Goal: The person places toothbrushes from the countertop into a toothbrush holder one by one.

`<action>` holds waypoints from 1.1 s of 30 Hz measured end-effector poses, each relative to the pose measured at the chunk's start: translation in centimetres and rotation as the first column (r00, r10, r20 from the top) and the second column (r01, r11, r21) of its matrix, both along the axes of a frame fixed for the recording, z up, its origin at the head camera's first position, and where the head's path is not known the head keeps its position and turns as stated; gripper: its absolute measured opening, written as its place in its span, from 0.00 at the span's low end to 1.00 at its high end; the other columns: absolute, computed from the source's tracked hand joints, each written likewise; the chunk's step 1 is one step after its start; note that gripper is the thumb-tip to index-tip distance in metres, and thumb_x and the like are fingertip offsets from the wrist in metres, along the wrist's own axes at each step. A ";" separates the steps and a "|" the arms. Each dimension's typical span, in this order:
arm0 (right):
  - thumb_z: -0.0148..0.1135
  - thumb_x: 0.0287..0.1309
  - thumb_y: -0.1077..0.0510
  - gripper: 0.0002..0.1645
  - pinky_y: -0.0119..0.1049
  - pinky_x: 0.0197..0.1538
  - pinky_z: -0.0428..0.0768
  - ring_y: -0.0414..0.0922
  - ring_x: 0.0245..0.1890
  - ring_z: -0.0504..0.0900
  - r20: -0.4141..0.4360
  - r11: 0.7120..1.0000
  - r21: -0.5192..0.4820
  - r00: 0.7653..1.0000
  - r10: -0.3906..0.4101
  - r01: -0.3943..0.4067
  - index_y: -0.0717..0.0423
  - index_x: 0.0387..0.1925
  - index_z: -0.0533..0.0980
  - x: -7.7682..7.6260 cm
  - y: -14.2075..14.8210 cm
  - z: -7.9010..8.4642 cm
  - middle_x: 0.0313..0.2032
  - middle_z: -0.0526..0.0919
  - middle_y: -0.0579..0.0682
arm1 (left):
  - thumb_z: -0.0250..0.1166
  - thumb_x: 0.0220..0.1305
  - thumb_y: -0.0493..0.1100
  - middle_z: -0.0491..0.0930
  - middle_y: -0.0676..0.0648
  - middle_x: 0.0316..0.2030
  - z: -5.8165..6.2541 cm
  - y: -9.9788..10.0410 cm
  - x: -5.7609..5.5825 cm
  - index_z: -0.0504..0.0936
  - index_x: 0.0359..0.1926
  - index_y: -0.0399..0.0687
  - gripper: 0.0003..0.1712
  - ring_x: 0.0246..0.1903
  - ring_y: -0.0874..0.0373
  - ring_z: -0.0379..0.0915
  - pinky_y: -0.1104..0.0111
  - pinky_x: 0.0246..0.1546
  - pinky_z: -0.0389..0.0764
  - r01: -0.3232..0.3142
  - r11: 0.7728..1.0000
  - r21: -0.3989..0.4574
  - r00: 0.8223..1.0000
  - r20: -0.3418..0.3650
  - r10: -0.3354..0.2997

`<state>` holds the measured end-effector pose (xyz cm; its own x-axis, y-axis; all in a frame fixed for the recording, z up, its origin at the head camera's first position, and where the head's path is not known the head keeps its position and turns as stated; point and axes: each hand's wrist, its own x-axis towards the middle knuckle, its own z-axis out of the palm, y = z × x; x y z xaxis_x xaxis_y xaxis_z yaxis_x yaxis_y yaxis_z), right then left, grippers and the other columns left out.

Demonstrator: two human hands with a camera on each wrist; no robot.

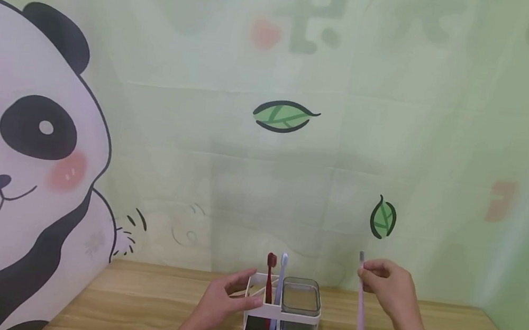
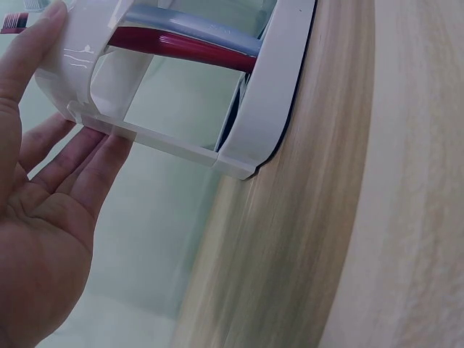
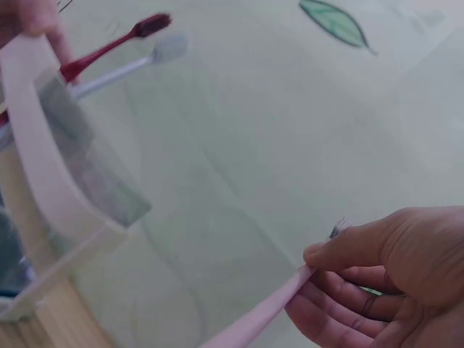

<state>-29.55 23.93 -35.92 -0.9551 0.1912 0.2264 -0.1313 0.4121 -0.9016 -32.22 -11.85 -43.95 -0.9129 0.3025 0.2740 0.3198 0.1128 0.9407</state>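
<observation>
A white toothbrush holder (image 1: pixel 271 311) stands on the table, gripped at its left side by my left hand (image 1: pixel 220 301), thumb on the front band and fingers behind. A dark red toothbrush (image 1: pixel 269 287) and a pale blue toothbrush (image 1: pixel 281 281) stand heads up in one of its left compartments. The right compartment holds a clear square cup (image 1: pixel 299 306). To the right of the holder, my right hand (image 1: pixel 391 289) pinches a lilac-pink toothbrush (image 1: pixel 360 317) just below its head. This brush hangs nearly upright, head up; in the right wrist view its handle (image 3: pixel 261 312) slants down left.
The wood-grain table (image 1: pixel 136 306) runs beneath everything. Close behind it hangs a pale green cloth backdrop (image 1: pixel 190 142), printed with a large panda (image 1: pixel 77 125) on the left and green leaves.
</observation>
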 end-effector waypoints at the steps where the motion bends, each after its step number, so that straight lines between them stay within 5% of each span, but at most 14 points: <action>1: 0.68 0.71 0.62 0.16 0.38 0.42 0.89 0.50 0.38 0.90 -0.008 1.000 -0.007 1.000 0.003 -0.003 0.72 0.52 0.80 0.2 -0.1 0.3 0.38 0.89 0.54 | 0.79 0.64 0.47 0.78 0.34 0.66 0.0 0.0 0.0 0.75 0.74 0.39 0.41 0.65 0.35 0.76 0.48 0.63 0.80 0.000 1.000 0.000 1.000 0.001 0.000; 9: 0.69 0.72 0.58 0.21 0.31 0.46 0.86 0.44 0.39 0.90 -0.083 0.997 -0.075 0.996 0.019 -0.025 0.69 0.56 0.78 1.5 -1.1 2.1 0.46 0.89 0.57 | 0.79 0.64 0.47 0.79 0.34 0.65 0.0 0.1 0.0 0.75 0.73 0.38 0.41 0.64 0.36 0.76 0.49 0.62 0.80 0.000 1.000 0.002 1.000 0.001 0.000; 17: 0.71 0.70 0.62 0.19 0.33 0.47 0.88 0.42 0.38 0.90 -0.202 0.976 -0.204 0.979 0.036 -0.078 0.73 0.53 0.78 2.3 -2.5 3.2 0.43 0.90 0.55 | 0.79 0.64 0.47 0.79 0.35 0.65 -0.1 0.0 0.0 0.76 0.73 0.39 0.40 0.64 0.36 0.77 0.48 0.62 0.80 -0.011 1.000 -0.009 1.000 -0.012 0.010; 33: 0.70 0.67 0.69 0.14 0.38 0.49 0.88 0.41 0.36 0.91 -0.307 0.911 -0.390 0.952 0.007 -0.132 0.74 0.49 0.78 2.9 -6.7 3.7 0.38 0.90 0.49 | 0.79 0.64 0.48 0.79 0.35 0.66 -0.2 0.1 -0.1 0.76 0.73 0.40 0.40 0.64 0.36 0.76 0.48 0.63 0.80 -0.016 1.000 -0.012 1.000 -0.002 0.016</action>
<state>-26.68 17.23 -32.20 -0.8717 0.2606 0.4151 -0.4290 0.0039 -0.9033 -32.34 -11.74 -44.11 -0.9170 0.2917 0.2720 0.3197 0.1295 0.9386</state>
